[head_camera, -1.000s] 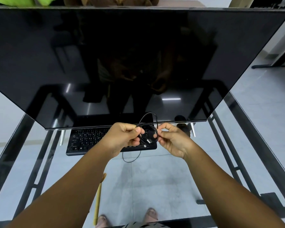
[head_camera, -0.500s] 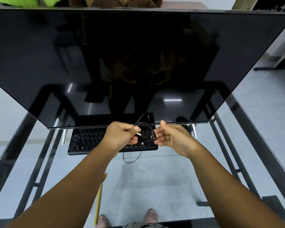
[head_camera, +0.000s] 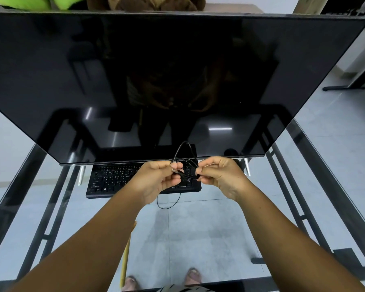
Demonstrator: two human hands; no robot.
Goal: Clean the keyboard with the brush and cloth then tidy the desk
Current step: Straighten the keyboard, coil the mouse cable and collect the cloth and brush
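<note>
both hands work above the keyboard (head_camera: 114, 180), which lies on the glass desk (head_camera: 209, 224) under the lower edge of the big dark monitor (head_camera: 156, 81). the left hand (head_camera: 156, 182) has its fingers curled, thumb and forefinger pinching a thin black cable (head_camera: 184, 148) near its metal plug. the right hand (head_camera: 221, 175) pinches the other side of the coil, its remaining fingers folded in. one loop stands up in front of the screen and another hangs below the left hand, in front of the keyboard's near edge. a yellow stick, likely the brush (head_camera: 125, 256), shows beside the left forearm; whether it rests on the glass or under it i cannot tell. no cloth is in view

this looks like the tidying part: winding the cable into a neat bundle. to do it well, keep the left pinch fixed as the anchor, let the right hand feed each turn at the same width, and gather the hanging loop before it drags across the keys. avoid sharp bends next to the plug, and keep the coil off the screen

half a second ago the right hand was open beside the coil, fingers fairly straight; now it has closed on the cable. the left hand's pinch has stayed, and the upright loop stands a little taller
</note>
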